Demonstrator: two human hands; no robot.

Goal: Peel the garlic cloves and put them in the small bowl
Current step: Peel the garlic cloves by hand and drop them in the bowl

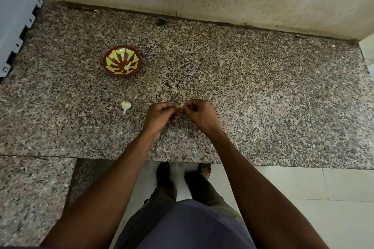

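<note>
Centrally, left hand [159, 114] and right hand [199, 112] both pinching one garlic clove [181, 105] over counter [263, 97], small bowl [122, 61] well apart, loose clove [125, 105] near.

Both bare forearms reaching forward and converging. Left hand [159, 115] and right hand [199, 113] held close together, knuckles up, fingers curled, fingertips pinching a garlic clove [181, 105] between them.

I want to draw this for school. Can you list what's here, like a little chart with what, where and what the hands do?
counter: speckled stone
bowl: red and green, on the counter, back left, something pale inside
loose garlic: on the counter, left of the hands
left hand: pinches a garlic clove
right hand: pinches the same clove
bit of peel: near the counter's front edge
</note>
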